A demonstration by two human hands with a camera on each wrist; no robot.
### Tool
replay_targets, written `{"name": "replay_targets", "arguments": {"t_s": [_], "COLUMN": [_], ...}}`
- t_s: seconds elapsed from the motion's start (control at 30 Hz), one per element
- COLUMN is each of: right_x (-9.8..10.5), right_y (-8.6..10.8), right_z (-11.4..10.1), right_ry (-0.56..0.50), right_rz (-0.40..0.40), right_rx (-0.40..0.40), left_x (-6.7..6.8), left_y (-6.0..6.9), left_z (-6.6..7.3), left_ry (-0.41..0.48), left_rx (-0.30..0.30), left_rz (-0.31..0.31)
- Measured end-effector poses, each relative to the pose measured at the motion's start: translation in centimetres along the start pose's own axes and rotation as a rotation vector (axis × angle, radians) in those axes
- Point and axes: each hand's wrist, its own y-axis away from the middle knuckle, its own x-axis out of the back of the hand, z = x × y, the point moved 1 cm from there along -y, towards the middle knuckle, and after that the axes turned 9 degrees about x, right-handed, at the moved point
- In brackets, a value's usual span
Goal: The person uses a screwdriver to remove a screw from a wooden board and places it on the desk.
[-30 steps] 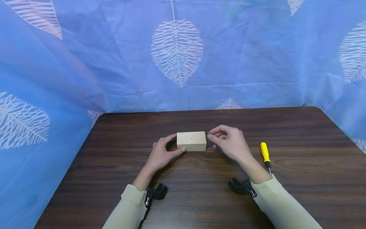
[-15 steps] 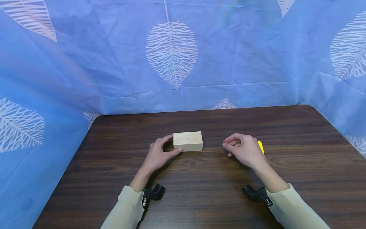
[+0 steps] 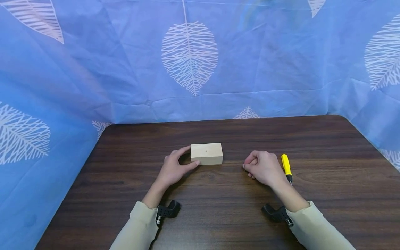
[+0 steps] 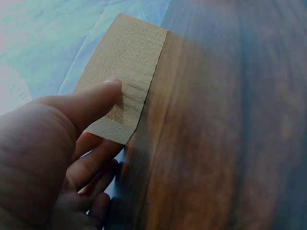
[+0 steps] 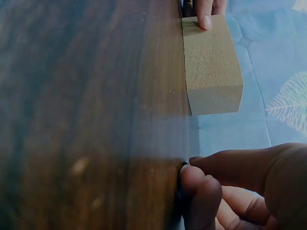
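A pale wooden block (image 3: 207, 151) with a small hole in its top lies on the table. My left hand (image 3: 173, 169) grips its left end, thumb (image 4: 103, 98) on the near face and index finger behind. To the right of the block and apart from it, my right hand (image 3: 265, 168) is low over the table. Its thumb and index finger pinch a tiny metal piece (image 5: 187, 163), apparently a screw, mostly hidden by the fingertips. A screwdriver (image 3: 285, 164) with a yellow handle lies just right of that hand, its shaft partly behind the wrist.
The dark wood-grain table (image 3: 218, 208) has rounded far corners. Behind it hangs a blue cloth (image 3: 131, 62) with white leaf prints. Black wrist mounts (image 3: 168, 209) stick out from both sleeves.
My right hand has moved right, away from the block's right end, and lowered towards the table, still pinching the tiny piece. My left hand keeps its hold on the block.
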Motion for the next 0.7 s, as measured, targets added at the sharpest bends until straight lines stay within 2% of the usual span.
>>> {"name": "replay_targets", "arguments": {"t_s": [0.2,0.4,0.5,0.6,0.7], "right_x": [0.3,1.3,1.9,3.2,5.6], "right_y": [0.0,0.4,0.9,1.2,1.3], "right_z": [0.1,0.1,0.0,-0.2,-0.4], "right_ry": [-0.002,0.000,0.012,0.094,0.214], "right_rz": [0.014,0.139,0.180,0.178,0.152], "right_rx": [0.003,0.038,0.103,0.202,0.249], "left_x": [-0.3,-0.6,-0.6,-0.1,1.2], "left_y": [-0.2,-0.4,-0.2,0.1,0.5], "left_z": [-0.1,-0.4,-0.8,-1.0,-1.1], "left_ry": [0.010,0.014,0.013,-0.025,-0.150], "left_rx": [0.003,-0.029,-0.050,-0.042,-0.027], "left_rz": [0.000,-0.014,-0.038,-0.058,-0.033]}}
